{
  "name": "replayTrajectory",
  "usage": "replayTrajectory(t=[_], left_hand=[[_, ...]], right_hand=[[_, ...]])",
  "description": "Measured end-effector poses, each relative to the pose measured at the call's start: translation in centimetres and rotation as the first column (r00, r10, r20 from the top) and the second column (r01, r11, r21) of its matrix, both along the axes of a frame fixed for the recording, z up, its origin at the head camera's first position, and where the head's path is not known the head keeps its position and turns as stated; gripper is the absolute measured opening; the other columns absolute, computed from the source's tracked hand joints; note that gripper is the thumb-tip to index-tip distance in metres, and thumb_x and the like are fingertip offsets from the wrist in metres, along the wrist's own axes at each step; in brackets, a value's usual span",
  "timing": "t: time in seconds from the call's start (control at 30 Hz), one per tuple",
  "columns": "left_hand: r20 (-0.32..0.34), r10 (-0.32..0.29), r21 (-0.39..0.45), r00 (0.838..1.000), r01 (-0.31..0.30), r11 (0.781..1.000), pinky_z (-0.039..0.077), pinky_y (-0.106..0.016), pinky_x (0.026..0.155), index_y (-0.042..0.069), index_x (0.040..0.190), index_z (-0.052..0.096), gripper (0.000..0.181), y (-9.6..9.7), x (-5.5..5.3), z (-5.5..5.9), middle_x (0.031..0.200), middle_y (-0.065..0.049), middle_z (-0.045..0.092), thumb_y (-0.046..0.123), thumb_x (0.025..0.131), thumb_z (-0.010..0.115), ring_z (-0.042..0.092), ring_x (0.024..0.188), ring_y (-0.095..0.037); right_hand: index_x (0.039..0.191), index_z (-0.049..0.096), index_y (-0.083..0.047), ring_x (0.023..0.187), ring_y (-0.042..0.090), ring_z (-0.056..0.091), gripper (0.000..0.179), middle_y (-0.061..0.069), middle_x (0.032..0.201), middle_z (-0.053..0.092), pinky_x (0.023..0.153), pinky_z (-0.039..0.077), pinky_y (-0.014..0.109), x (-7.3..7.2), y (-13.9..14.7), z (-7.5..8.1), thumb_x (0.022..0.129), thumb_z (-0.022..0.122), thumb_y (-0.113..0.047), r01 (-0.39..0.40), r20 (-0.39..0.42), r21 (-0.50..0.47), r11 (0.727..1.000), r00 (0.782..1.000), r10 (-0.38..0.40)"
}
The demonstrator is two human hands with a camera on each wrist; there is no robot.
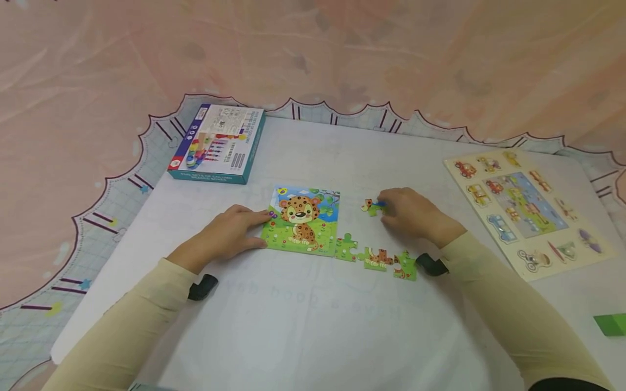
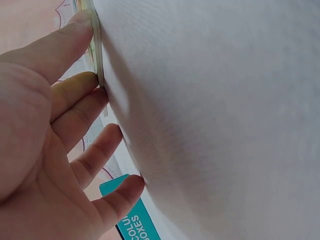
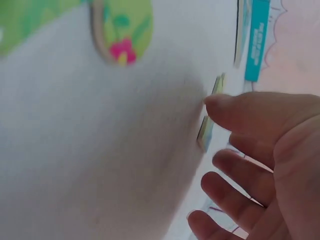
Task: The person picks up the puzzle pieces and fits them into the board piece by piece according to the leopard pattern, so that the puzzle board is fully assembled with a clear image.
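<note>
My left hand [image 1: 230, 231] lies at the left edge of a square leopard picture board [image 1: 303, 233], thumb and fingertips touching its side. In the left wrist view, the fingers [image 2: 95, 150] are spread and lightly bent, resting along the cloth. My right hand [image 1: 408, 212] pinches a small jigsaw piece [image 1: 373, 208] in green, blue and spotted orange, to the right of the board. Its thumb sits in front of the piece in the right wrist view, and the index finger is mostly hidden. Below are a green piece [image 1: 346, 248], a leopard-body piece [image 1: 376, 259] and a green-and-orange piece [image 1: 406, 266].
A teal-sided box [image 1: 215, 144] lies at the back left. On the right is a wooden board [image 1: 533, 214] with vehicle pictures. A green block [image 1: 609, 325] stands at the right edge of view. White cloth [image 1: 303, 326] covers the table; a patterned curtain hangs behind.
</note>
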State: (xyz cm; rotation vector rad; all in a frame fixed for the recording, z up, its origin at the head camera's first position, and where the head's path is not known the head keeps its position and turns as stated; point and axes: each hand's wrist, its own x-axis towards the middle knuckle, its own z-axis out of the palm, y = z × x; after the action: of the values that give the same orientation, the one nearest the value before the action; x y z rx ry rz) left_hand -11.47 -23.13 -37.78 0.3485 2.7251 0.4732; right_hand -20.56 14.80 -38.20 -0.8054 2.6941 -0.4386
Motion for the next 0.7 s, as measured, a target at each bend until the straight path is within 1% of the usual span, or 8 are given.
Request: replayTrajectory(t=[0.07,0.2,0.3,0.5,0.6,0.7], left_hand=[[-0.002,-0.001,0.0,1.0,0.001,1.0,0.039,-0.058,0.106,0.014,0.148,0.052,0.065,0.0,0.0,0.0,0.142,-0.013,0.055,0.032,0.09,0.076,0.042,0.132,-0.037],[-0.003,-0.004,0.003,1.0,0.004,1.0,0.038,-0.058,0.106,0.013,0.148,0.052,0.064,0.1,0.0,0.0,0.142,-0.013,0.055,0.031,0.091,0.076,0.042,0.133,-0.038],[0.001,-0.002,-0.001,1.0,0.002,1.0,0.039,-0.058,0.105,0.013,0.148,0.052,0.065,0.1,0.0,0.1,0.142,-0.012,0.056,0.031,0.091,0.076,0.042,0.132,-0.038],[0.003,0.006,0.003,1.0,-0.006,1.0,0.039,-0.057,0.105,0.013,0.148,0.052,0.066,0.1,0.0,0.1,0.141,-0.012,0.056,0.03,0.09,0.077,0.042,0.131,-0.037],[-0.001,0.004,0.01,1.0,-0.004,1.0,0.039,-0.057,0.105,0.012,0.147,0.052,0.065,0.2,0.1,0.3,0.141,-0.012,0.057,0.03,0.09,0.077,0.042,0.131,-0.037],[0.005,0.005,0.01,1.0,-0.005,1.0,0.039,-0.058,0.105,0.012,0.148,0.051,0.065,0.2,0.1,0.3,0.141,-0.013,0.056,0.03,0.09,0.077,0.042,0.131,-0.037]], right_hand=[[0.139,0.053,0.005,0.132,0.041,0.046,0.052,0.022,0.141,0.054,0.113,0.032,0.053,-0.2,0.3,0.0,0.093,0.067,-0.015,0.014,0.032,-0.01,1.0,0.999,-0.014],[0.14,0.052,0.004,0.13,0.04,0.048,0.054,0.02,0.138,0.057,0.112,0.033,0.053,-0.2,0.5,-0.1,0.092,0.067,-0.015,0.032,0.065,-0.031,0.999,0.997,-0.03],[0.137,0.056,0.003,0.128,0.038,0.05,0.05,0.018,0.133,0.061,0.11,0.036,0.053,-0.1,0.4,-0.1,0.092,0.067,-0.014,0.019,0.045,-0.023,1.0,0.999,-0.017],[0.133,0.061,0.003,0.124,0.037,0.054,0.047,0.018,0.13,0.063,0.107,0.039,0.052,0.0,-0.2,0.0,0.092,0.069,-0.019,-0.02,-0.013,0.042,0.999,1.0,0.02],[0.131,0.062,0.004,0.124,0.037,0.055,0.046,0.019,0.129,0.064,0.107,0.039,0.052,-0.1,-0.4,0.1,0.092,0.07,-0.02,-0.014,-0.012,0.046,0.999,1.0,0.014],[0.13,0.062,0.005,0.123,0.036,0.056,0.046,0.019,0.128,0.064,0.108,0.039,0.052,-0.1,-0.5,0.0,0.092,0.069,-0.019,0.004,0.016,0.029,1.0,1.0,-0.005]])
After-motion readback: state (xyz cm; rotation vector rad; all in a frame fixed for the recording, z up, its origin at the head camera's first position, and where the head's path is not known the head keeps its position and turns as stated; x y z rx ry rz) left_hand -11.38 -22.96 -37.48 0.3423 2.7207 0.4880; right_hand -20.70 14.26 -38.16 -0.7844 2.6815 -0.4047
